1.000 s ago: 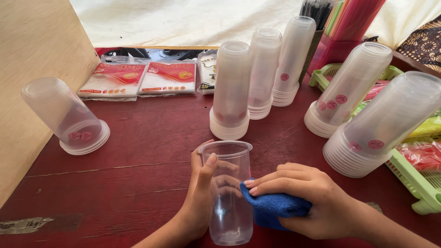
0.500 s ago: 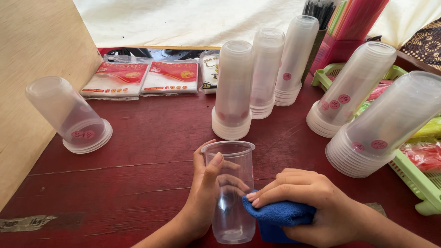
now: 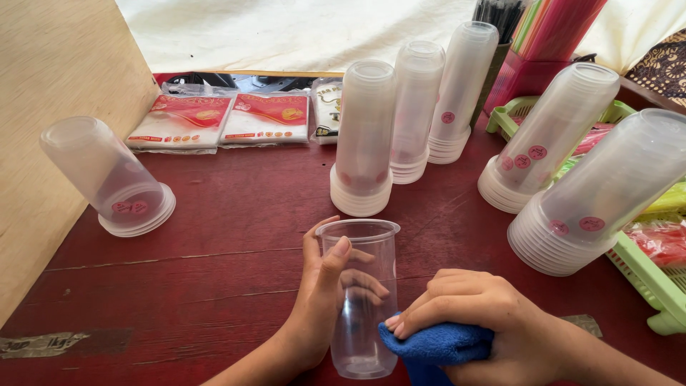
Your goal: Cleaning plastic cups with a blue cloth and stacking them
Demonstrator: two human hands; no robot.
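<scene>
While my left hand [image 3: 321,300] wrapped around the clear plastic cup [image 3: 361,297] standing upright near the red table's [image 3: 214,271] front edge, my right hand [image 3: 479,322] clutched a blue cloth [image 3: 436,344] just beside the cup's lower right side.

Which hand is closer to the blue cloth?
Right. The right hand lies on top of the blue cloth, pressing it down beside the clear plastic cup. The left hand wraps around that cup, apart from the cloth.
</scene>
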